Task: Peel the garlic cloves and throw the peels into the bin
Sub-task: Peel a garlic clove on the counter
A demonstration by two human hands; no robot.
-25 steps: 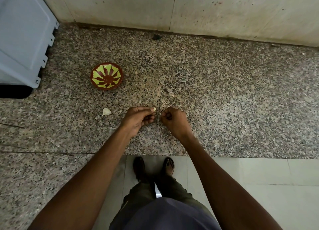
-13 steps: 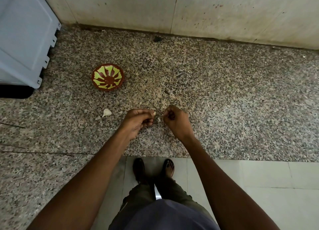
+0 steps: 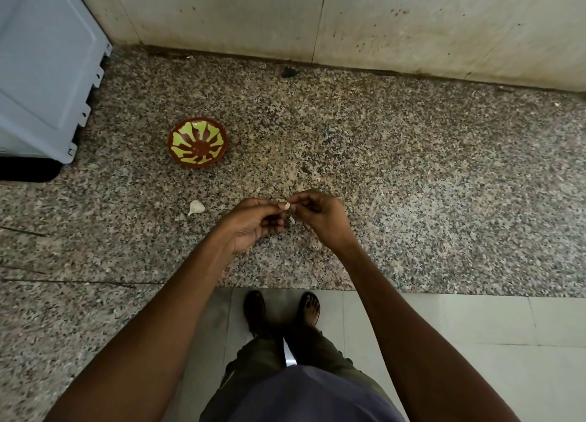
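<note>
A small pale garlic clove (image 3: 284,205) is pinched between the fingertips of my left hand (image 3: 253,223) and my right hand (image 3: 322,218), just above the speckled granite counter (image 3: 412,184). Both hands meet at the clove with fingers curled. A scrap of pale peel (image 3: 291,220) shows just below the hands. Another garlic clove (image 3: 196,207), whitish with a pointed tip, lies on the counter to the left of my left hand. A brown bowl with a yellow-green pattern (image 3: 197,147) stands farther back left and looks empty.
A grey-blue plastic box (image 3: 41,73) stands at the far left against the wall (image 3: 348,19). A small dark lump (image 3: 288,72) lies near the wall. Below the counter edge are pale floor tiles (image 3: 475,342) and my feet (image 3: 282,310).
My hands have come together; the right fingers now pinch the clove held by the left. Both hands lifted slightly off the counter.
</note>
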